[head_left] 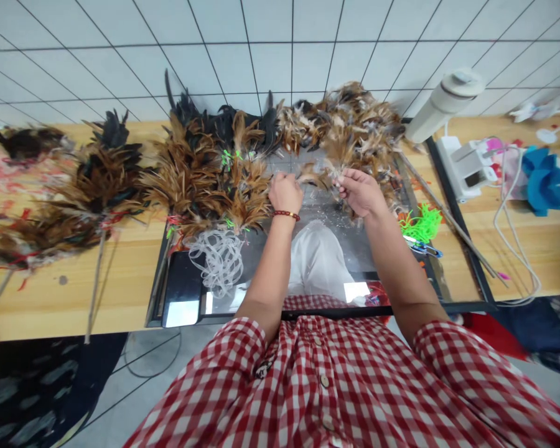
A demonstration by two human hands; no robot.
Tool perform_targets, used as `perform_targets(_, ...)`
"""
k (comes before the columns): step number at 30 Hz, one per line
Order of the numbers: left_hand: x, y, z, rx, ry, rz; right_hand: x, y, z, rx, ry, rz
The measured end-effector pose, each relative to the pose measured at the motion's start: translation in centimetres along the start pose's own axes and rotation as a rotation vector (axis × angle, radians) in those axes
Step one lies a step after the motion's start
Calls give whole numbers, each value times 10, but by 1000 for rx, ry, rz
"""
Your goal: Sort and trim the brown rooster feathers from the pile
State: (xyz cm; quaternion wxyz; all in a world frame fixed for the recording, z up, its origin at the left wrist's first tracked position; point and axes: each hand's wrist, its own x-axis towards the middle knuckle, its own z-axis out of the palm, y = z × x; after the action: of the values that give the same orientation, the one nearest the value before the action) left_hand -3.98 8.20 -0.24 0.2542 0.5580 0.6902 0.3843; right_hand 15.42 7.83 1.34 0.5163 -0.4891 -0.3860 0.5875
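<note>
The person's right hand [361, 190] is pinching a tuft of brown feathers [340, 150] at its base between thumb and bent fingers, the plumes pointing toward the tiled wall [270, 62]. The left hand [285, 191], a red bead bracelet [287, 215] circling its wrist, is curling loosely just beside the tied feather bundles [245, 186]; its fingertips are hiding, so one cannot tell whether it is holding anything. Both hands are hovering over a dark glass sheet [261, 249] that is reflecting the person's legs. Behind the tuft, a heap of loose feathers [368, 115] is lying near the wall. A tangle of translucent strip [218, 261] is resting beside a black smartphone [183, 286], while bright green ties [422, 223] are lying near the right forearm.
</note>
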Motion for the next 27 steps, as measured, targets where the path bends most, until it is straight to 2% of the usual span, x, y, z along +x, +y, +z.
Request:
perform_targets(3, 0, 15, 0, -199, 75, 65, -1, 4, 4, 21, 40, 3)
perform_targets(4, 0, 21, 1, -312, 63, 55, -1, 4, 6, 20, 46, -15)
perform_targets(6, -1, 31, 4, -538, -63, -22, -1, 5, 11, 18, 32, -63)
perform_targets(8, -3, 38, 9, -688, -244, -116, -3, 5, 16, -4, -11, -96)
perform_targets(10, -5, 41, 13, -783, -304, -173, -5, 6, 20, -63, -43, -124)
perform_targets(13, -6, 38, 14, -831, -251, -174, -6, 8, 23, -183, -60, -218)
perform_targets(16, -4, 36, 9, -784, -231, -177, -6, 9, 24, -273, -88, -279)
perform_targets(19, -4, 37, 6, -784, -272, -213, -5, 9, 26, -267, -72, -243)
perform_targets(24, -8, 40, 10, -906, -328, -281, -1, 13, 27, -98, -18, -107)
perform_targets(27, -10, 40, 14, -911, -316, -311, 1, 17, 22, -173, -44, -189)
